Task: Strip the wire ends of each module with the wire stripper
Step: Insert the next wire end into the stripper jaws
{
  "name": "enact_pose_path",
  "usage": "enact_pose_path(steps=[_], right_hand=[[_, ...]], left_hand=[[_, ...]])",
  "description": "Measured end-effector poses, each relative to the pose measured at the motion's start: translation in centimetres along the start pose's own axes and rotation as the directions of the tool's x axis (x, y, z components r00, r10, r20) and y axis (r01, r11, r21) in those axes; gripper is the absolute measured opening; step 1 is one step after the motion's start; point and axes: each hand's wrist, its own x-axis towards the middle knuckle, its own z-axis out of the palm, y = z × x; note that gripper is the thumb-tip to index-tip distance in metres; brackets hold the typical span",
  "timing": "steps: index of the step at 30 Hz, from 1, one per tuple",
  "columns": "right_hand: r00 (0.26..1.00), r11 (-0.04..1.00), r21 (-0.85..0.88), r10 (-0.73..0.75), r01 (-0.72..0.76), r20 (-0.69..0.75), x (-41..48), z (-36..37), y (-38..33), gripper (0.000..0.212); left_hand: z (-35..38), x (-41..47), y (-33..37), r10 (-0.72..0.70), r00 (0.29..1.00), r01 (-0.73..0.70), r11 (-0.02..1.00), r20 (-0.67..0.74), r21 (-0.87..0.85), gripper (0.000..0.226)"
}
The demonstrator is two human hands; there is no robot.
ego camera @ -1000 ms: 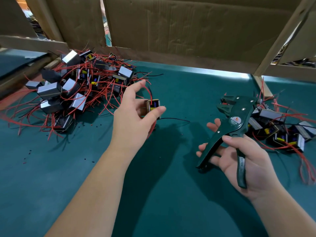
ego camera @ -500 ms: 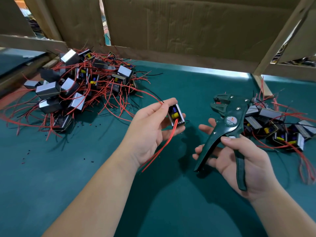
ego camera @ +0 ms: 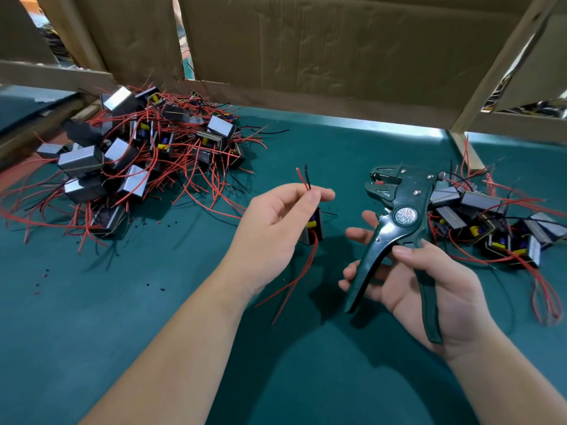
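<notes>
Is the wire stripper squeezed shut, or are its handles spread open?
Open. The stripper handles spread wide apart in the right hand; the wire ends pinched by the left hand are clear of its head.

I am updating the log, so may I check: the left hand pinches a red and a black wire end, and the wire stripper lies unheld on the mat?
Not quite: in the head view the right hand holds the wire stripper by its handles. The left hand does pinch the red and black wire ends.
</notes>
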Motion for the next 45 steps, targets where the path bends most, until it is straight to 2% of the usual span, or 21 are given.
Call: enact_pose_path(steps=[4, 10, 12, 15, 19, 23, 24, 31, 35, 45], right_hand=[[1.0, 1.0, 0.002, 0.001, -0.001, 0.0, -0.1, 0.1, -0.1, 0.057], [1.0, 1.0, -0.01, 0.014, -0.013, 0.027, -0.2, 0.2, -0.1, 0.062], [0.998, 1.0, -0.008, 0.021, -0.02, 0.057, -0.3, 0.2, -0.1, 0.067], [0.992, 0.999, 0.008, 0.036, -0.037, 0.119, -0.3, 0.2, -0.1, 0.075], [0.978, 0.997, 0.017, 0.071, -0.075, 0.196, -0.5, 0.3, -0.2, 0.076], [0.951, 0.992, 0.018, 0.111, -0.121, 0.289, -0.9, 0.5, -0.4, 0.075], [0.945, 0.992, 0.021, 0.115, -0.128, 0.305, -1.0, 0.5, -0.4, 0.073], [0.924, 0.989, -0.015, 0.146, -0.15, 0.355, -1.3, 0.3, -0.3, 0.065], [0.927, 0.988, -0.076, 0.15, -0.132, 0.344, -1.3, 0.1, -0.2, 0.061], [0.95, 0.982, -0.155, 0.149, -0.109, 0.275, -1.4, 0.2, -0.2, 0.055]], left_hand=[[-0.1, 0.1, 0.2, 0.04, 0.999, -0.04, 0.999, -0.012, -0.023, 0.016], [0.1, 0.0, 0.1, -0.011, 0.999, 0.007, 0.993, -0.036, -0.116, 0.008], [0.1, 0.0, 0.3, -0.002, 0.999, -0.005, 0.988, -0.048, -0.157, 0.01], [0.0, 0.0, 0.7, 0.019, 0.996, -0.031, 0.991, -0.092, -0.129, 0.012], [-0.1, -0.1, 1.0, -0.026, 0.991, 0.011, 0.993, -0.133, -0.115, 0.018], [0.0, -0.1, 1.4, -0.016, 0.988, -0.007, 0.989, -0.151, -0.149, 0.004], [0.0, -0.1, 1.4, -0.011, 0.988, -0.012, 0.99, -0.156, -0.143, 0.007], [-0.1, -0.1, 1.1, 0.033, 0.991, -0.037, 0.999, -0.13, -0.035, 0.019], [-0.3, 0.0, 0.9, 0.111, 0.987, -0.102, 0.991, -0.112, 0.085, 0.011], [-0.9, -0.1, 1.0, 0.333, 0.942, -0.295, 0.877, -0.036, 0.379, 0.02]])
